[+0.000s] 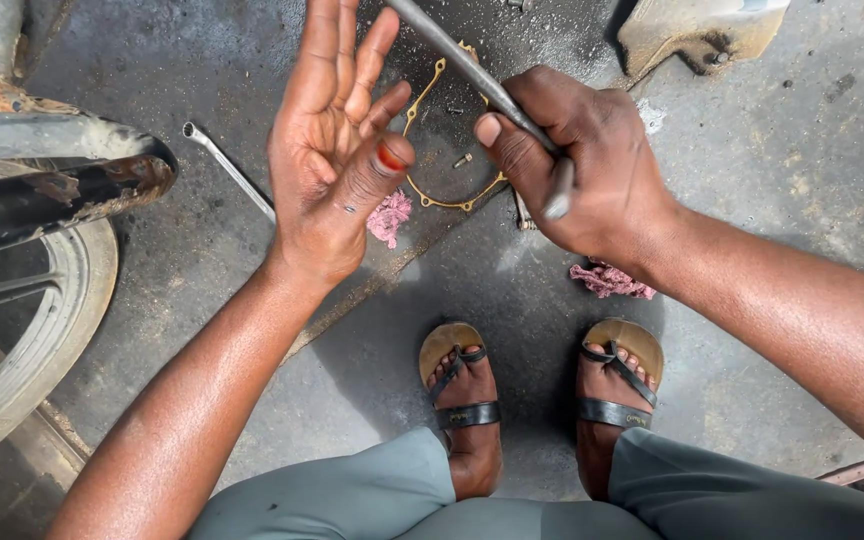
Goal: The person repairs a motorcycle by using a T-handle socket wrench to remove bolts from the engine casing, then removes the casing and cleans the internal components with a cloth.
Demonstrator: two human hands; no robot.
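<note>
1. the right hand (582,165) is closed in a fist around a dark metal rod (472,72); its fingers wrap the lower part of the shaft, the thumb lies along it, and the short end pokes out below the palm.
2. the rod slants up and to the left from that fist, ending at the top edge of the view, just beside the fingertips of the other hand.
3. the left hand (337,150) is open and holds nothing; its fingers are straight and point upward, palm turned toward the rod, and a red mark shows on the thumb tip.
4. under both hands, on the oily concrete floor (752,200), lies a thin brass-coloured gasket ring (432,195), with a small screw (462,159) inside its outline.
5. a ring spanner (227,165) lies on the floor left of the open hand.
6. two pink rags sit on the floor: one (389,217) below the left thumb, one (609,280) under the right wrist.
7. a wheel (22,330) stands at the left edge.
8. two sandalled feet (542,400) stand below.
</note>
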